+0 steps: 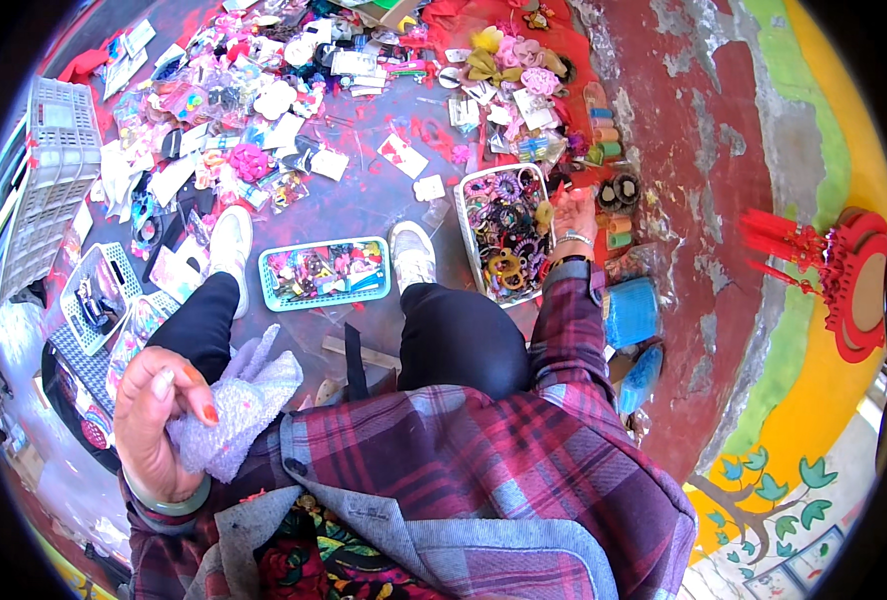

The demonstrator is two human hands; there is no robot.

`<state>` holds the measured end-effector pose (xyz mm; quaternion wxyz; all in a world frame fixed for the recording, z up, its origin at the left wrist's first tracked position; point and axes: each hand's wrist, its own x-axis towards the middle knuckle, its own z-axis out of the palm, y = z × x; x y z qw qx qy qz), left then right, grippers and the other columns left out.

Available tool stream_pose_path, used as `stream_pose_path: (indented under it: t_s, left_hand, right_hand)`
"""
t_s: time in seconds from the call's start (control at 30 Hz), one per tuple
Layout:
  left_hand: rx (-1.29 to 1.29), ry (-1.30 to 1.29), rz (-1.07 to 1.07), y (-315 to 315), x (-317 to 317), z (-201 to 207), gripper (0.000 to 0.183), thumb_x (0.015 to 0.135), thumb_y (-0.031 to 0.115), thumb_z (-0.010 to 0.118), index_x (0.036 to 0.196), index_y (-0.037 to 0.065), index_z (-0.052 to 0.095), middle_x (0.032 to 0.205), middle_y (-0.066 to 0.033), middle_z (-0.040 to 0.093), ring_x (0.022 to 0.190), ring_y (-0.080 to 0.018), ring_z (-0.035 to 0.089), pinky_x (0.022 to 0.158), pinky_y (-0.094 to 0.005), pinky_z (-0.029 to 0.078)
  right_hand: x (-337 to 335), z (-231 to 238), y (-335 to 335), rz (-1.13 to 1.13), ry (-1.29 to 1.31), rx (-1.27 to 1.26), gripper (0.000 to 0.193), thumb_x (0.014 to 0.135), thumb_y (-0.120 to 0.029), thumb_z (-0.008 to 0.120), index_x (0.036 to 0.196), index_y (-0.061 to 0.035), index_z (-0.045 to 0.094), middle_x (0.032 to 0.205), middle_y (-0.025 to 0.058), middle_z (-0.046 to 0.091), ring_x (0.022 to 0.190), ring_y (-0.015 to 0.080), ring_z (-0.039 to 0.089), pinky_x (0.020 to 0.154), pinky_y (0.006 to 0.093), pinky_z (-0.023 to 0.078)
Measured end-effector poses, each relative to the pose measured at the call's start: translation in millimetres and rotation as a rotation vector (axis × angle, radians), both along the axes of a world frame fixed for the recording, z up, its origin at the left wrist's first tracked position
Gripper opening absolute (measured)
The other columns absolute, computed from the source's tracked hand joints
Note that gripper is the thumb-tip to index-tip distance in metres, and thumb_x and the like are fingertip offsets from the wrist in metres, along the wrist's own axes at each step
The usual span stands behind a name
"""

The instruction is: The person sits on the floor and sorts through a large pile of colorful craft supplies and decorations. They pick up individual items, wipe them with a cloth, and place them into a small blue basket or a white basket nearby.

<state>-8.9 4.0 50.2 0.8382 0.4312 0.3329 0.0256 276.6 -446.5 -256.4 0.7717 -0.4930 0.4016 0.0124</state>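
Note:
My left hand is raised at the lower left, its fingers curled around a fuzzy lavender glove whose limp fingers point away from me. A pale bangle circles that wrist. Stretched out to the right, my right hand is beside the right rim of a white basket filled with hair ties and scrunchies. Its fingertips blend into the red cloth, so whether they grip anything is unclear. Mustard-coloured hair ties lie on top in the basket. Between my feet, a pale turquoise basket contains small colourful hair clips.
A heap of packaged hair accessories spreads across the far left. Grey plastic crates stand at the left edge, with a small white basket nearer. Thread spools line the right side, above a blue container. A red tasselled ornament is farther right.

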Motion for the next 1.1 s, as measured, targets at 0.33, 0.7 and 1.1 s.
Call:
stream_pose_path:
  t_s: [0.33, 0.7, 1.1]
  left_hand:
    - [0.013, 0.025, 0.011, 0, -2, -1, 0.015, 0.084, 0.013, 0.04, 0.083, -0.002, 0.044, 0.06, -0.014, 0.051, 0.048, -0.0136, 0.048, 0.049, -0.0218, 0.041]
    - [-0.022, -0.02, -0.07, 16, -13, 8, 0.018, 0.081, 0.011, 0.041, 0.08, -0.006, 0.049, 0.068, -0.0161, 0.055, 0.058, -0.0175, 0.053, 0.058, -0.0267, 0.044]
    - [-0.291, -0.131, -0.03, 40, -20, 8, 0.017, 0.084, 0.006, 0.041, 0.088, -0.007, 0.051, 0.073, -0.0126, 0.057, 0.07, -0.017, 0.055, 0.067, -0.0292, 0.044]
  right_hand:
    - [-70, 21, 171, 0.989, -0.058, -0.008, 0.024, 0.079, -0.017, 0.051, 0.098, -0.0017, 0.053, 0.082, 0.0076, 0.06, 0.064, 0.013, 0.056, 0.051, 0.0193, 0.039]
    - [-89, -3, 244, 2.373, 0.179, -0.274, 0.034, 0.076, -0.034, 0.05, 0.097, -0.0074, 0.057, 0.083, 0.0027, 0.059, 0.07, 0.0111, 0.056, 0.057, 0.0272, 0.046]
    - [-56, -87, 399, 2.016, -0.438, -1.496, 0.083, 0.063, -0.046, 0.062, 0.124, -0.0012, 0.028, 0.109, 0.0239, 0.046, 0.098, 0.0358, 0.048, 0.085, 0.0391, 0.038]
